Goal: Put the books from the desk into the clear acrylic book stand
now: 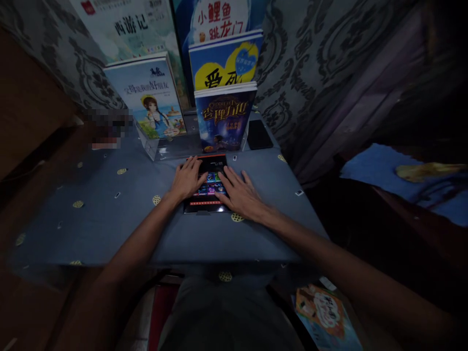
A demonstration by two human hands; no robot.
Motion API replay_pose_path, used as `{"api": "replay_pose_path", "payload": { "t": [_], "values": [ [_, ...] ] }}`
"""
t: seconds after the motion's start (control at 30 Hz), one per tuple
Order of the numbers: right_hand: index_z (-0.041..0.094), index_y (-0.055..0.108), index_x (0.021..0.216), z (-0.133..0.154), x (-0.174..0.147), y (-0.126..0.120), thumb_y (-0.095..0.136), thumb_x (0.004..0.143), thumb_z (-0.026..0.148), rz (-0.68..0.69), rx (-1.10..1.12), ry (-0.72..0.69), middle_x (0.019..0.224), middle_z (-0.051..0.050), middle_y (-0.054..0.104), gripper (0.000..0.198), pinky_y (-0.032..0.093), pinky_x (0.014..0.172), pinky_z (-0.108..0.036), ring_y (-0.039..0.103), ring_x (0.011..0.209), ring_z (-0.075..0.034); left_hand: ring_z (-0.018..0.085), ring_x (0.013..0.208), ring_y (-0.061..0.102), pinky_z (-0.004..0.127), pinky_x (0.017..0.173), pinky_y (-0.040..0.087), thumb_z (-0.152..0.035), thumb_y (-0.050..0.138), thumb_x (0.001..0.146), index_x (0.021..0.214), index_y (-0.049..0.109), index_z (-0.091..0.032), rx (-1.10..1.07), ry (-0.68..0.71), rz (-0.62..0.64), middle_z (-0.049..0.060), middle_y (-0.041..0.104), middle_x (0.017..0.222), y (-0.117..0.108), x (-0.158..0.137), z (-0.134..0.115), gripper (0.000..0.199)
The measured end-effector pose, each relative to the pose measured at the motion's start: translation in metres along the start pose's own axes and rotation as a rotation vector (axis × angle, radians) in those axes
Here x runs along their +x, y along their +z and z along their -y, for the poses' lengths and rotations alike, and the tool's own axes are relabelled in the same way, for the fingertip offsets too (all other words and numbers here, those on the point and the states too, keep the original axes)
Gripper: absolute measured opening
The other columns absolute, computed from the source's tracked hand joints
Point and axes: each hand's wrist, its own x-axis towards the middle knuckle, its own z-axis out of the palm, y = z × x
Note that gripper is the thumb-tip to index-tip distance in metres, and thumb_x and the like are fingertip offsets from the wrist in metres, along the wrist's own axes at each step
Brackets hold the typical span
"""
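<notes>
While both hands lie over it, the flat black item [210,190] rests on the cloth-covered table [120,214], in front of the person and just before the clear book stand [179,146]. The left hand [189,178] covers its left far part, and the right hand [241,195] reaches over its right edge. Both hands are open, with fingers spread and palms down; neither one is closed around anything. How hard they press, I cannot tell.

For steadying the item well, I judge that the pressure should be light and equal on both sides, so that it does not turn or slide on the cloth. The fingers should better lie near the two side edges, leaving the middle pictures uncovered.

The printed face is turned upward. The long axis seems to run away from the person, from the near table edge toward the dark blue book [226,117], almost square to that edge. An orange strip [214,155] marks the far end; a row of red print [206,203] and a small dark tab [203,213] are at the near end.
</notes>
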Motion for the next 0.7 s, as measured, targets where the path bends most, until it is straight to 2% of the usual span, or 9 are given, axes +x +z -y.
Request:
{"api": "replay_pose_path", "payload": {
  "t": [0.2, 0.4, 0.57, 0.7],
  "values": [
    [0.014, 0.034, 0.155, 0.009, -0.024, 0.000, 0.037, 0.100, 0.050, 0.005, -0.023, -0.045, 0.164, -0.018, 0.026, 0.065, 0.012, 0.123, -0.058, 0.021, 0.153, -0.032, 0.026, 0.150, 0.030, 0.047, 0.119, 0.027, -0.043, 0.041, 0.101, 0.143, 0.047, -0.014, -0.011, -0.024, -0.016, 0.014, 0.037, 0.160, -0.001, -0.001, -0.001, 0.051],
    [0.014, 0.037, 0.153, 0.011, -0.027, -0.001, 0.039, 0.100, 0.047, 0.002, -0.047, -0.046, 0.163, -0.019, 0.028, 0.063, 0.016, 0.123, -0.058, 0.025, 0.152, -0.032, 0.028, 0.146, 0.037, 0.046, 0.115, 0.034, -0.037, 0.040, 0.101, 0.141, 0.049, -0.016, -0.017, -0.079, -0.059, 0.015, 0.041, 0.157, -0.004, -0.013, -0.004, 0.046],
    [0.015, 0.042, 0.151, 0.011, -0.029, -0.002, 0.043, 0.099, 0.049, -0.043, -0.046, -0.056, 0.159, -0.017, 0.038, 0.062, 0.023, 0.122, -0.057, 0.032, 0.149, -0.032, 0.030, 0.141, 0.044, 0.046, 0.113, 0.038, -0.033, 0.040, 0.101, 0.143, 0.046, -0.012, -0.008, -0.121, -0.059, 0.019, 0.042, 0.155, -0.004, -0.044, -0.006, 0.048],
    [0.012, 0.054, 0.142, 0.027, -0.042, -0.007, 0.051, 0.095, 0.055, -0.073, -0.066, -0.075, 0.150, -0.022, 0.050, 0.064, 0.026, 0.119, -0.059, 0.043, 0.141, -0.037, 0.025, 0.145, 0.040, 0.044, 0.118, 0.033, -0.029, 0.036, 0.101, 0.145, 0.044, -0.013, -0.034, -0.043, -0.031, 0.016, 0.041, 0.157, -0.007, -0.051, 0.001, 0.047]
  ]
}}
